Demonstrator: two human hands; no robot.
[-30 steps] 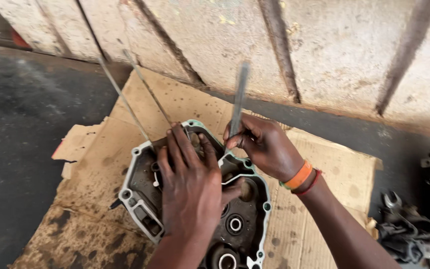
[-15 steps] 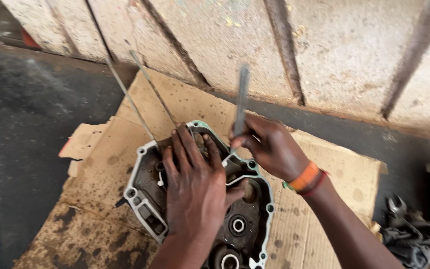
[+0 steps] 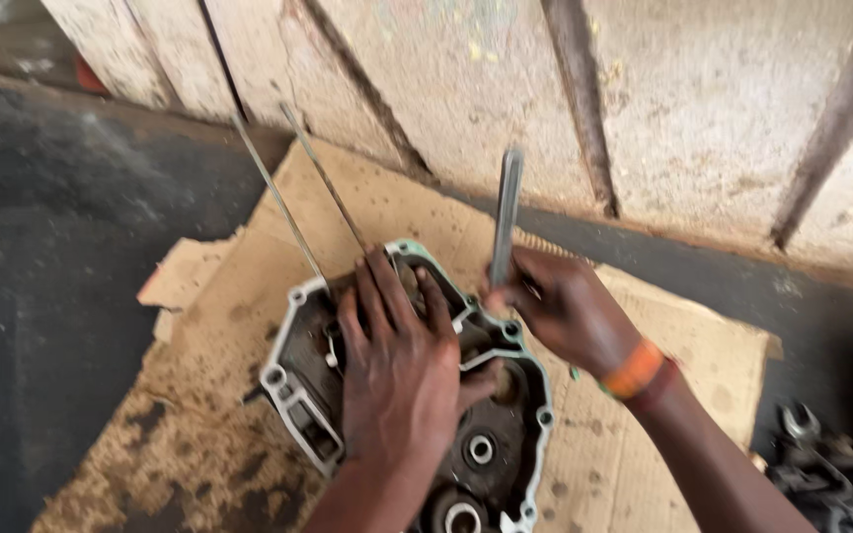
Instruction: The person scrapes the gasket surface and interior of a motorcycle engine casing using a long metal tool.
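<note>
Head view | left hand (image 3: 397,370) flat on grey metal engine casing (image 3: 298,385), unmoved | right hand (image 3: 565,311) fisted round flat steel bar (image 3: 505,212) (slightly re-angled)

Free room lay to the left, where the dark concrete floor (image 3: 61,296) stretched bare beside the stained brown cardboard sheet (image 3: 199,434). The grey metal engine casing with a pale green gasket edge (image 3: 298,395) filled the sheet's middle, and the left hand (image 3: 402,380) lay flat across its open top, blocking entry from above. Two thin metal rods (image 3: 283,202) rose slanting from the casing's far corner, barring that approach. The right hand (image 3: 565,311) held an upright flat grey metal bar (image 3: 505,212) just beside the casing's far rim. Behind, the rough plastered wall (image 3: 703,109) closed the back. Dark metal parts (image 3: 831,464) crowded the right edge.
</note>
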